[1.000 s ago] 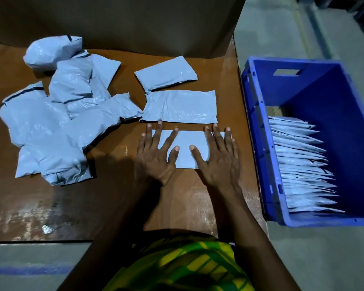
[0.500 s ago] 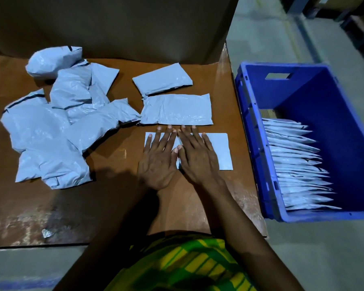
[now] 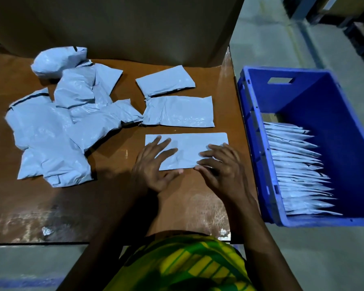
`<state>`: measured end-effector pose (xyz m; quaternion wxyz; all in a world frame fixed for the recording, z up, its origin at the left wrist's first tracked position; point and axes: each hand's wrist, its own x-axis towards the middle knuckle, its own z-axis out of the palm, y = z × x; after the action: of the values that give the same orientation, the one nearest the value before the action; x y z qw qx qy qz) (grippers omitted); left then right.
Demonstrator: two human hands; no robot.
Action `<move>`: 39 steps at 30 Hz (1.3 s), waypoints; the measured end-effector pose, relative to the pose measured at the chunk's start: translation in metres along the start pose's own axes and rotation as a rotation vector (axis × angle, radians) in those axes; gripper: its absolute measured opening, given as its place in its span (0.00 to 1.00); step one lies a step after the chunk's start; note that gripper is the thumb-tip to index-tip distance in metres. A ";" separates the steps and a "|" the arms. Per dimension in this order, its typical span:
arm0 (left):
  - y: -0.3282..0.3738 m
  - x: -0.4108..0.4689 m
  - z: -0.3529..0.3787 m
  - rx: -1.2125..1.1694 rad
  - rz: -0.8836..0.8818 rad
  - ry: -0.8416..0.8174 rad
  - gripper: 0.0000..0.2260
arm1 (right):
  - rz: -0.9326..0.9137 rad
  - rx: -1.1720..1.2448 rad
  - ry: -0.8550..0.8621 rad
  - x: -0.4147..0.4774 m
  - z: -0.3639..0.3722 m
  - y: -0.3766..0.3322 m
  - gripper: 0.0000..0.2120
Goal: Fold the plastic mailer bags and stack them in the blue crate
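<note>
A flat folded grey mailer bag (image 3: pixel 187 148) lies on the brown table (image 3: pixel 82 206) in front of me. My left hand (image 3: pixel 153 164) rests flat on its left end, fingers spread. My right hand (image 3: pixel 221 166) covers its near right corner with the fingers curled over the edge, gripping it. Two more flattened mailers (image 3: pixel 179 111) (image 3: pixel 165 80) lie just beyond. A heap of crumpled unfolded mailers (image 3: pixel 51 131) fills the table's left side. The blue crate (image 3: pixel 252 143) stands on the floor to the right, holding a row of several folded mailers (image 3: pixel 298 169).
A large cardboard box (image 3: pixel 114 24) stands like a wall along the table's far edge. The table's right edge runs close beside the crate. Grey concrete floor (image 3: pixel 261 38) lies beyond and around the crate.
My hands, side by side at the mailer's middle half a second ago, have slid apart to its two ends. The right hand's fingers have curled at the near right corner.
</note>
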<state>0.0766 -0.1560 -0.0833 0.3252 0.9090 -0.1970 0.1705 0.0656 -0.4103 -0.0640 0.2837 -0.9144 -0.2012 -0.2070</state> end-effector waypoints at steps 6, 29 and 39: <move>-0.005 0.012 -0.022 0.002 0.140 0.051 0.10 | -0.079 -0.068 0.139 0.020 -0.008 -0.011 0.02; 0.021 0.025 0.041 0.363 -0.103 -0.261 0.28 | 0.115 -0.272 -0.303 0.031 0.044 -0.008 0.24; 0.013 0.017 0.036 0.434 -0.204 -0.269 0.32 | 0.333 -0.305 -0.304 0.025 0.034 -0.008 0.27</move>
<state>0.0917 -0.1929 -0.0952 0.1093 0.9870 -0.1049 0.0530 0.0918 -0.3777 -0.0734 0.1394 -0.9876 -0.0551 -0.0455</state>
